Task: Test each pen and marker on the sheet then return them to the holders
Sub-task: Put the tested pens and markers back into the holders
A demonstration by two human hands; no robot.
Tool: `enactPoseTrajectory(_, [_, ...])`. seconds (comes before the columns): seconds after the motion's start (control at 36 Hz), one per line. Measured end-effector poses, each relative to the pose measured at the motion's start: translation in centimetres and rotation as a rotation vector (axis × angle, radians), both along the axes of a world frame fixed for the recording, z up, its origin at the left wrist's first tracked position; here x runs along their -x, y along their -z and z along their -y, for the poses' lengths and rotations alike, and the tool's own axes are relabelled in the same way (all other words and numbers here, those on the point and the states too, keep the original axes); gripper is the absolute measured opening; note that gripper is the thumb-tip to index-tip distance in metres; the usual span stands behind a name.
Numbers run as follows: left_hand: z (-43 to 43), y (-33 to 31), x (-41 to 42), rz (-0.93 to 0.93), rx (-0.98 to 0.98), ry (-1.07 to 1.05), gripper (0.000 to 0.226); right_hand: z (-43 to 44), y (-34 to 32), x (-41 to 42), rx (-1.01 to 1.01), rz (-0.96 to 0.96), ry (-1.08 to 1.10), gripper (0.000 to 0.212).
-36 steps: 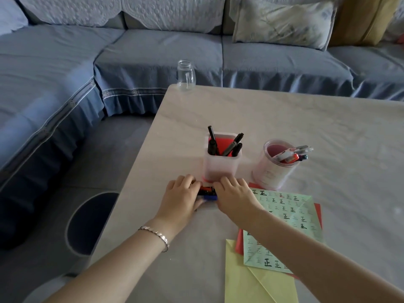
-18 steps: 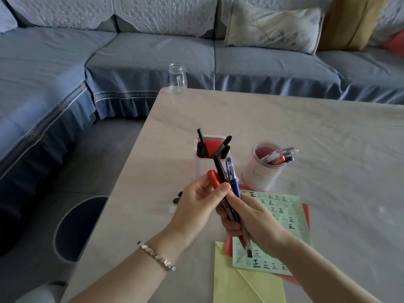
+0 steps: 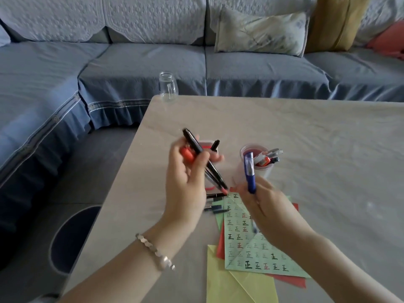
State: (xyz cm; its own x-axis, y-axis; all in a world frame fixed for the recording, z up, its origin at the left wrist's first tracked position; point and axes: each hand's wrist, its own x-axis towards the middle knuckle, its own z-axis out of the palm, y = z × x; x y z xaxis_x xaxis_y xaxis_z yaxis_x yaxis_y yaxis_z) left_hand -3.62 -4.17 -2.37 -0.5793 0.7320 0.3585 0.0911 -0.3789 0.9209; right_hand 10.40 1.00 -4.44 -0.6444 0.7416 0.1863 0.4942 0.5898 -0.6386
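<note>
Head view. Both hands are raised over the near left part of the bench (image 3: 317, 138). The left hand (image 3: 188, 182) has its fingers curled round a small bundle: a black marker (image 3: 197, 147) slanting from far left down to near right, a second dark barrel just beneath it, and a red marker (image 3: 187, 155) with its end showing at the palm. The right hand (image 3: 270, 207) grips a blue pen (image 3: 249, 171), held nearly upright with its far end in front of the round holder (image 3: 267, 171); the fingers are motion-blurred but closed on the barrel. The hands are apart. The square holder (image 3: 207, 142), translucent with red inside, is mostly hidden behind the left hand, and one black marker stands out of it. The round holder sits to its right and holds several pens (image 3: 270, 155) leaning right. Two loose pens (image 3: 215, 196) lie flat on the bench between the hands, beside the left edge of the green sheet (image 3: 251, 246). That sheet carries rows of handwritten characters in black, red and green ink, and lies on a red paper (image 3: 220, 246) and a yellow paper (image 3: 227, 285). A bracelet (image 3: 154, 251) is on the left wrist. A clear glass jar (image 3: 168, 87) stands at the far left corner of the bench. Beyond it runs a blue sofa (image 3: 142, 68) with a pale cushion (image 3: 260, 31).
</note>
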Motion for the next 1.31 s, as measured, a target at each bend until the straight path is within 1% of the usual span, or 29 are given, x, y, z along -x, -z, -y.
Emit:
enactPoseTrajectory(0.08, [-1.4, -1.7, 1.9, -0.168, -0.138, -0.088, 0.028, -0.7, -0.8, -0.6, 0.081, -0.079, 0.074, 0.030])
enactPoseTrajectory(0.14, [-2.8, -2.1, 3.2, -0.316, -0.186, -0.148, 0.028, -1.1, -1.0, -0.8, 0.078, -0.083, 0.103, 0.020])
enactPoseTrajectory(0.19, [-4.1, -1.9, 4.2, -0.448, -0.193, -0.175, 0.025, -1.4, -1.3, -1.0, 0.100, -0.077, 0.123, 0.015])
enactPoseTrajectory(0.25, [-5.0, -0.9, 4.8, -0.503, -0.103, -0.157, 0.021, -1.5, -1.5, -1.2, 0.165, -0.107, 0.128, 0.015])
enactPoseTrajectory(0.33, [-5.9, 1.1, 5.2, -0.540, 0.203, -0.101, 0.018, -1.3, -1.8, -1.4, 0.258, -0.174, 0.121, 0.013])
enactPoseTrajectory(0.36, [-6.0, 1.8, 5.5, -0.577, 0.294, -0.089, 0.021, -1.3, -1.9, -1.4, 0.303, -0.209, 0.120, 0.013])
enactPoseTrajectory(0.39, [-5.9, 2.4, 5.7, -0.623, 0.348, -0.079, 0.029, -1.3, -2.1, -1.4, 0.346, -0.252, 0.123, 0.016])
enactPoseTrajectory(0.42, [-5.8, 2.9, 5.8, -0.678, 0.353, -0.074, 0.039, -1.3, -2.3, -1.4, 0.392, -0.294, 0.129, 0.020])
enactPoseTrajectory(0.47, [-5.5, 3.2, 6.1, -0.792, 0.270, -0.075, 0.057, -1.5, -2.7, -1.5, 0.439, -0.348, 0.156, 0.023])
enactPoseTrajectory(0.5, [-5.4, 3.2, 6.2, -0.846, 0.225, -0.082, 0.061, -1.6, -2.9, -1.5, 0.408, -0.358, 0.170, 0.020])
enactPoseTrajectory(0.53, [-5.5, 3.3, 6.3, -0.895, 0.198, -0.091, 0.059, -1.7, -3.0, -1.6, 0.353, -0.371, 0.177, 0.016])
enactPoseTrajectory(0.58, [-5.7, 3.3, 6.6, -0.945, 0.223, -0.092, 0.048, -2.0, -3.3, -1.6, 0.219, -0.407, 0.196, 0.014])
enactPoseTrajectory(0.67, [-5.8, 3.9, 7.0, -0.993, 0.378, -0.047, 0.031, -2.7, -3.8, -1.4, 0.070, -0.444, 0.263, 0.022])
enactPoseTrajectory(0.69, [-5.8, 4.2, 7.1, -0.996, 0.440, -0.033, 0.030, -3.0, -4.0, -1.2, 0.043, -0.460, 0.282, 0.023])
enactPoseTrajectory(0.75, [-5.6, 4.6, 7.2, -0.994, 0.531, -0.021, 0.038, -3.7, -4.2, -0.7, -0.002, -0.459, 0.300, 0.019])
enactPoseTrajectory(0.81, [-5.0, 4.6, 7.0, -1.002, 0.548, -0.033, 0.045, -4.6, -4.1, -0.1, -0.027, -0.395, 0.320, 0.005])
enactPoseTrajectory(0.89, [-3.1, 4.4, 6.5, -1.004, 0.428, -0.066, 0.047, -6.1, -3.8, 0.7, -0.086, -0.250, 0.358, 0.011])
enactPoseTrajectory(0.94, [-1.4, 4.7, 6.1, -1.002, 0.336, -0.092, 0.044, -6.9, -3.5, 1.1, -0.085, -0.194, 0.354, 0.009])
enactPoseTrajectory(0.97, [-0.6, 5.1, 6.0, -1.005, 0.316, -0.092, 0.043, -7.2, -3.3, 1.3, -0.072, -0.170, 0.353, 0.007])
enactPoseTrajectory(1.03, [0.9, 6.3, 5.8, -1.024, 0.319, -0.066, 0.040, -7.9, -2.7, 1.5, -0.077, -0.074, 0.360, 0.014])
enactPoseTrajectory(1.11, [2.4, 8.5, 6.1, -1.084, 0.407, -0.002, 0.035, -8.2, -2.3, 1.7, -0.151, 0.102, 0.405, 0.022])
enactPoseTrajectory(1.17, [2.8, 9.8, 6.4, -1.115, 0.546, 0.031, 0.042, -8.0, -2.1, 1.8, -0.195, 0.147, 0.401, 0.027])
enactPoseTrajectory(1.19, [2.9, 10.3, 6.7, -1.135, 0.632, 0.040, 0.050, -7.8, -2.0, 1.8, -0.252, 0.151, 0.382, 0.028])
enactPoseTrajectory(1.25, [2.7, 10.9, 6.9, -1.184, 0.732, 0.049, 0.065, -7.2, -1.8, 1.8, -0.391, 0.117, 0.335, 0.026])
enactPoseTrajectory(1.31, [2.4, 11.0, 7.1, -1.151, 0.802, 0.092, 0.067, -6.0, -1.4, 1.7, -0.497, 0.053, 0.296, 0.024])
